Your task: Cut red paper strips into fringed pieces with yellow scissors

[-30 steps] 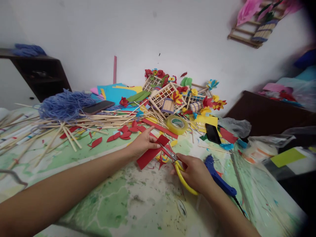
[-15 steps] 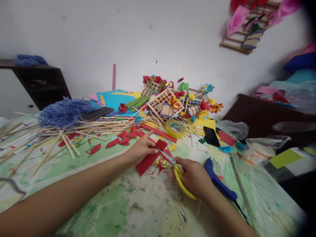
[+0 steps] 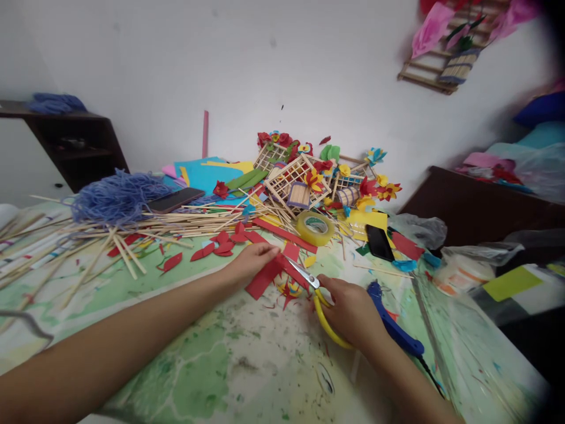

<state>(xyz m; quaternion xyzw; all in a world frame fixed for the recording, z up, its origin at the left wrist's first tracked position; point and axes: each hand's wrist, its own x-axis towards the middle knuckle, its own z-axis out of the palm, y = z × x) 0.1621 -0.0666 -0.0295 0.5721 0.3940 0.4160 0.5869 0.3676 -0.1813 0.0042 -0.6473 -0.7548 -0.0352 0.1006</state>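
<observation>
From here the scissors (image 3: 304,275) show bright steel blades and glossy yellow plastic handles, the paper (image 3: 263,278) looks matt and smooth, the sticks (image 3: 185,222) are bare pale wood, the yarn (image 3: 115,197) is rough and fibrous, the tape (image 3: 315,228) shines, and the glue gun (image 3: 394,330) is smooth blue plastic

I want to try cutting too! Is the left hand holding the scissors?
No, the right hand holds the yellow-handled scissors, while the left hand holds the red paper.
</observation>
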